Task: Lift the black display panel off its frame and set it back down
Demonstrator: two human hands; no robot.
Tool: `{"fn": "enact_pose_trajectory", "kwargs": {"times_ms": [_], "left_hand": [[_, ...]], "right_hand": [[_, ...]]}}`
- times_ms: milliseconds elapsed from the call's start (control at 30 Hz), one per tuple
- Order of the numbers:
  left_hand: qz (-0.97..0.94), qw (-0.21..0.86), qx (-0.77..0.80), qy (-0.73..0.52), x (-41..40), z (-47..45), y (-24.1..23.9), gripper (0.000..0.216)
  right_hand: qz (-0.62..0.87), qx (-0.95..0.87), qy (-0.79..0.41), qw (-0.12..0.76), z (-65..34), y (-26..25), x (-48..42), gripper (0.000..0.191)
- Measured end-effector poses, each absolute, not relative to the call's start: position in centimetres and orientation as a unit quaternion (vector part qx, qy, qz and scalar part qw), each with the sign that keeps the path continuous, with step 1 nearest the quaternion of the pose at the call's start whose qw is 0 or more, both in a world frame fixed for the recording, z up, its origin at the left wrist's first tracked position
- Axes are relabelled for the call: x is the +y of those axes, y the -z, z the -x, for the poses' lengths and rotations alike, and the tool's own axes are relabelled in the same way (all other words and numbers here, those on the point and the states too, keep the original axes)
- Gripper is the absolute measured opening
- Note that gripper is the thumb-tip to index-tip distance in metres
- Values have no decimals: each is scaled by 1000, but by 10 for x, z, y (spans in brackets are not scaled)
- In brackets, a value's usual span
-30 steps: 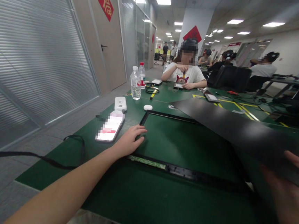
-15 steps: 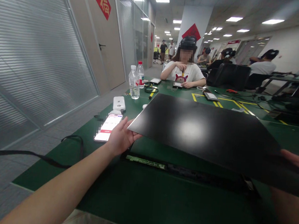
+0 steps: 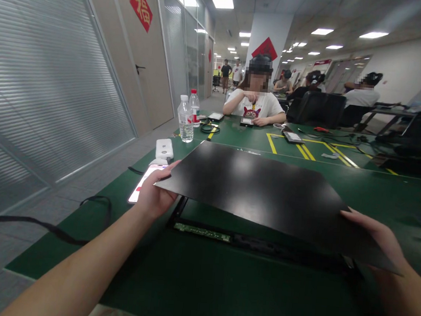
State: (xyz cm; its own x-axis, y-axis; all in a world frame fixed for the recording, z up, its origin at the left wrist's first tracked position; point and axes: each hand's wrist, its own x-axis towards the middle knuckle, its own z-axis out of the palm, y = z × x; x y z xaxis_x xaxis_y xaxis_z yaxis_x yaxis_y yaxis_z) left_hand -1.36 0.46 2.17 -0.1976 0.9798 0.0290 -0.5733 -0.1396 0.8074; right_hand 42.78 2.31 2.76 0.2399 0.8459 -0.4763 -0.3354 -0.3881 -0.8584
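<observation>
A thin, dark, glossy panel (image 3: 255, 186), like a flat screen sheet, is held above the table between my two hands. My left hand (image 3: 158, 192) grips its left edge, thumb on top and fingers beneath. At the opposite side my right hand (image 3: 376, 236) holds the right edge, with most fingers hidden under the panel. Below lies a black frame (image 3: 180, 209) on the green table, largely covered by the panel. A green circuit strip (image 3: 202, 232) runs along the frame's near bar. Behind my left hand is a lit phone (image 3: 137, 191).
Beyond the phone sit a white device (image 3: 164, 149) and two water bottles (image 3: 186, 121). Across the green table (image 3: 199, 285) a person (image 3: 254, 105) sits with small boxy devices. Cables (image 3: 209, 127) lie at the far side. A black strap (image 3: 42, 223) hangs off the left edge.
The panel has come lower and closer to level, shifting left. My right hand has moved left into fuller view, and my left hand now overlaps the phone.
</observation>
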Motion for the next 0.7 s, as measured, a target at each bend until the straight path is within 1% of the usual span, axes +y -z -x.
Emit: {"fn": "enact_pose_trajectory", "kwargs": {"times_ms": [100, 200, 333, 533, 700], "left_hand": [[-297, 555, 338, -700, 4, 15, -24, 41], [-305, 551, 334, -702, 1, 12, -27, 42], [-296, 544, 338, -708, -2, 6, -31, 41], [-277, 532, 338, -725, -4, 2, -32, 46], [-267, 525, 342, -732, -3, 2, -31, 45]], "right_hand": [[577, -247, -632, 455, -430, -22, 25, 38], [553, -275, -650, 444, -431, -18, 24, 36], [563, -299, -630, 442, -433, -15, 28, 36], [597, -307, -561, 484, -442, -5, 37, 48], [609, -346, -547, 458, -446, -1, 40, 57]]}}
